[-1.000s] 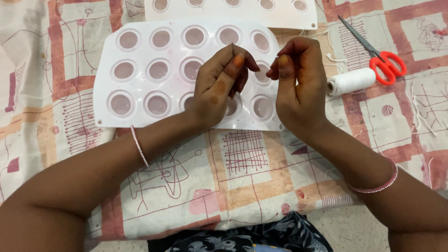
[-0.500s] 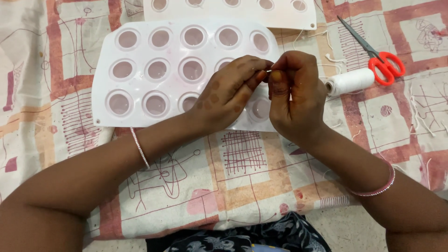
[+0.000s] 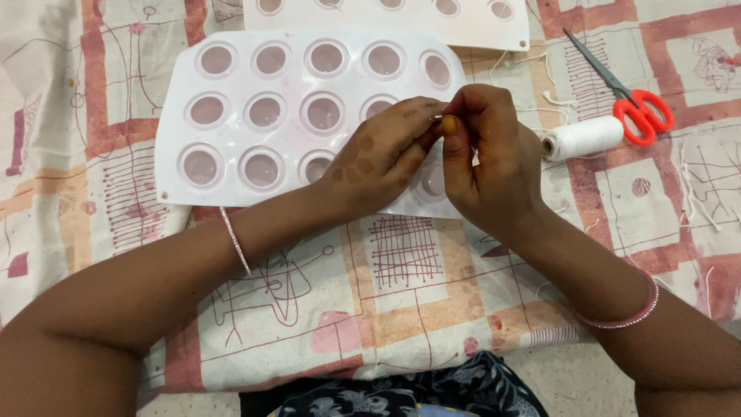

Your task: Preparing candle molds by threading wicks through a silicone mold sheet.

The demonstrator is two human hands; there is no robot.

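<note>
At centre frame, over the mould: both hands meet fingertip to fingertip, just right of the middle of the picture.
Left hand (image 3: 378, 158): fingers curled together, thumb and forefinger pinched on a thin needle (image 3: 438, 117); only a short glint of metal shows between the two hands.
Right hand (image 3: 486, 158): fingers bunched, thumb and forefinger pressed together right at the needle's exposed end; whether a thread is caught in that pinch is too fine to tell.
Needle's long axis: roughly level across the frame, running left to right from the left hand's pinch toward the right hand's fingertips.
Which hand is nearer: both touch or all but touch it; the left carries it, the right meets its tip from the right side.
White mould tray (image 3: 231, 85): lies flat under the hands, upper left to centre, its round cups showing pale fill; the hands hover above its lower right corner.
Second tray (image 3: 463, 31): along the top edge, partly cut off.
Spool of white thread (image 3: 583, 137): right of the right hand, lying on its side, near but apart.
Red-handled scissors (image 3: 633, 108): upper right, just beyond the spool.
Patterned cloth (image 3: 401, 278): covers the surface beneath everything.
</note>
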